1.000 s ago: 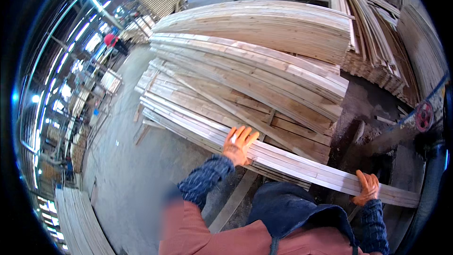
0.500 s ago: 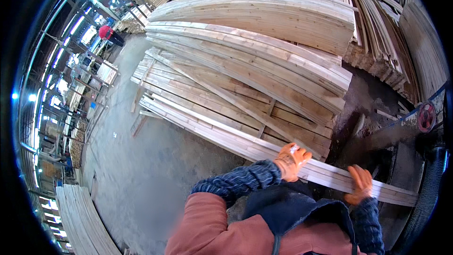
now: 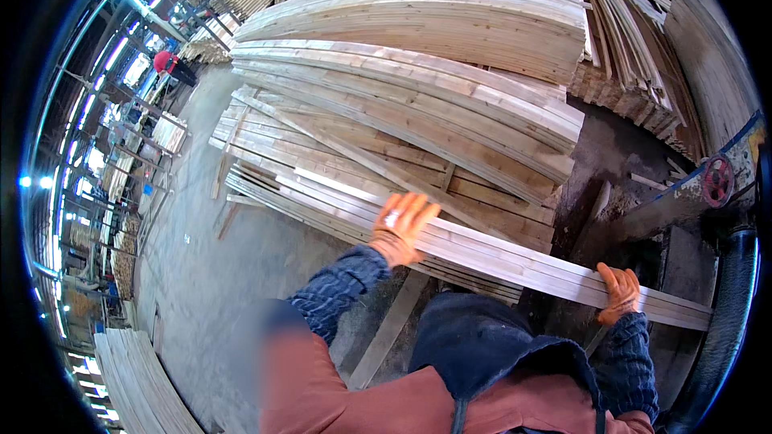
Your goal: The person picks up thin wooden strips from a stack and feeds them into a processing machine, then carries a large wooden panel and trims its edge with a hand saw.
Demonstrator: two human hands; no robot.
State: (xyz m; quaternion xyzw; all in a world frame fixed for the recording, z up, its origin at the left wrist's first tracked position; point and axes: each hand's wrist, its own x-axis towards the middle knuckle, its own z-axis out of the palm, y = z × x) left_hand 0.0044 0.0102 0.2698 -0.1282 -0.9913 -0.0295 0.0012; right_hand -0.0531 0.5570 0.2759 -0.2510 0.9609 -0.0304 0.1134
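A bundle of long, pale wooden boards (image 3: 515, 262) runs from the pile at the left to the machine side at the right. My left hand (image 3: 404, 227), in an orange glove, reaches across the bundle's middle, its fingers over the far edge and its palm at the near edge. Close to the right end, my right hand (image 3: 619, 292), gloved in orange too, is closed round the same boards. Beneath and beyond them lies a low pile of boards (image 3: 342, 133), with one loose board (image 3: 362, 162) slanting across it. The thumbs' undersides are hidden.
Taller stacks of boards (image 3: 482, 40) stand farther back. At the right are a red handwheel (image 3: 718, 180) and a dark round pipe or roller (image 3: 736, 289). Leaning planks (image 3: 708, 56) stand at the far right. A person in red (image 3: 166, 63) works far off at the left.
My left hand has slid left and farther away along the boards. The bundle's left part has shifted outward over the pile, uncovering board ends below. My right hand keeps its grip near the right end.
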